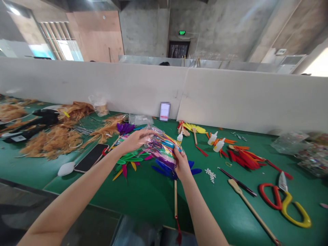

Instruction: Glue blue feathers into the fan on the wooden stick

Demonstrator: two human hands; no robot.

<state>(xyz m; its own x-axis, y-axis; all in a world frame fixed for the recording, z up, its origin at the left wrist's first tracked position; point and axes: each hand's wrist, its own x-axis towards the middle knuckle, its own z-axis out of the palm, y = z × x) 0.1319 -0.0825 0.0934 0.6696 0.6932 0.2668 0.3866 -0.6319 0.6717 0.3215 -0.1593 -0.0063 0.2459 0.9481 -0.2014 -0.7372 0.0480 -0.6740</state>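
Observation:
A clear plastic bag (162, 147) of multicoloured strips, perhaps feathers, is held up over the green table. My right hand (181, 163) grips its right end, thumb on top. At its upper left end, my left hand (140, 139) is closed on the plastic, with the fingertips partly blurred by the glossy film. Just beneath the bag lies a blue feather fan (164, 171) with a wooden handle (175, 198) and a red tassel (178, 234). Green feathers (130, 157) spread under my left forearm, mixed with yellow and pink ones. Purple feathers (125, 128) lie behind it.
Scissors (283, 198), a wooden stick (252, 208), a pen (238, 182) and white beads (210, 175) lie to the right. Glue bottles (216, 141), red feathers (244, 159) and a yellow fan (194, 128) sit behind. Leftward are a phone (92, 157) and brown fibre (53, 141).

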